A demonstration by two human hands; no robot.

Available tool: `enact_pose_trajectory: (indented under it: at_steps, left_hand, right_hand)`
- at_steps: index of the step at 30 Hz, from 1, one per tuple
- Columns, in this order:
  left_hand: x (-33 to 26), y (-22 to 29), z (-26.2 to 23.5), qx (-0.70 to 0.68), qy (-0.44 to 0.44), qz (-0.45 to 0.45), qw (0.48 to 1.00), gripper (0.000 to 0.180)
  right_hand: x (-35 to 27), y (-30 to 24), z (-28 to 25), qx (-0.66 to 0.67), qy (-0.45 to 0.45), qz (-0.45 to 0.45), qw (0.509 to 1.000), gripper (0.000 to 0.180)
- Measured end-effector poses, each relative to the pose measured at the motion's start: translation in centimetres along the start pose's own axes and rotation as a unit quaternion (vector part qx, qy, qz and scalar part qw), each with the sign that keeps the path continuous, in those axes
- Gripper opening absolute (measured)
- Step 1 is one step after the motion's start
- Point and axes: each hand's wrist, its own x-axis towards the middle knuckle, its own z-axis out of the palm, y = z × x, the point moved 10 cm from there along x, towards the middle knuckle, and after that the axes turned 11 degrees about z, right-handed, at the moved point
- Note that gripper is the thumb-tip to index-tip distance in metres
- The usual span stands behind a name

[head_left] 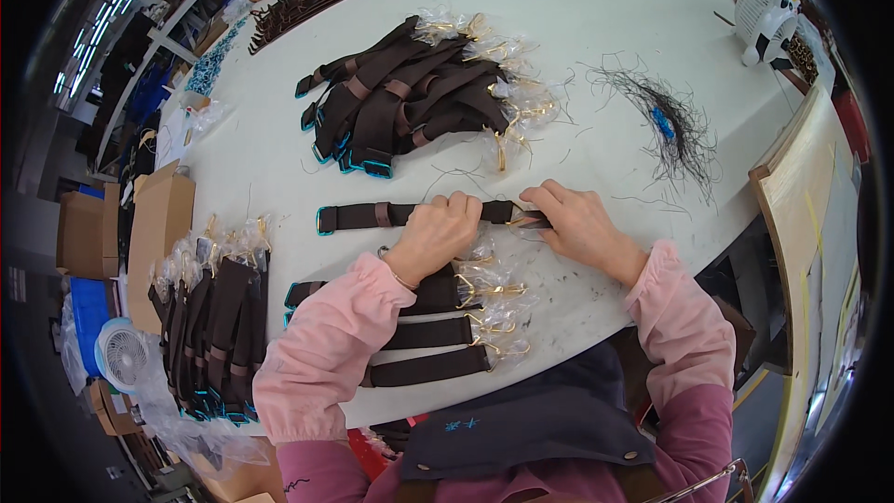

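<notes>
A flat dark-brown strap [372, 216] with a teal-edged end and a tan loop lies across the white table [596, 28]. The left hand [438, 235] is fisted around its middle; the right hand [577, 222] pinches its crinkly plastic-wrapped end, just beyond three more straps [430, 331].

The person wore a pink long-sleeved top with gathered cuffs, a thin bracelet at the left wrist [402, 277], and a dark navy apron [521, 424] bearing small blue embroidery and metal snap buttons; both hands were bare.
</notes>
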Motion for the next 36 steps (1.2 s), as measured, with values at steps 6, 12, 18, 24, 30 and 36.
enact_pose_trajectory:
  at_steps: [6, 12, 18, 24, 30, 36]
  left_hand:
    - [0.3, -2.0, 0.7, -0.204, -0.037, 0.0, 0.978, 0.019]
    - [2.7, -3.2, 1.1, -0.438, 0.065, -0.116, 0.889, 0.009]
    - [2.4, -3.4, 2.1, -0.42, 0.11, -0.089, 0.896, 0.01]
    - [3.1, -4.1, 3.5, -0.54, -0.099, -0.21, 0.809, 0.009]
    - [3.2, -3.9, 2.8, -0.486, 0.011, -0.136, 0.863, 0.006]
    - [2.9, -3.7, 2.8, -0.441, 0.08, -0.103, 0.888, 0.004]
  right_hand:
    - [0.8, 1.1, 0.9, 0.079, -0.051, -0.017, 0.995, 0.029]
    - [0.8, 1.5, 1.4, 0.103, -0.08, 0.003, 0.992, 0.03]
    - [2.6, 3.9, -0.6, 0.056, -0.098, 0.115, 0.987, 0.031]
    - [3.9, 3.5, 1.6, 0.045, -0.162, 0.037, 0.985, 0.028]
    - [5.2, 2.8, 2.3, 0.065, -0.198, 0.008, 0.978, 0.017]
    - [5.8, 2.4, 2.7, 0.067, -0.243, 0.017, 0.968, 0.017]
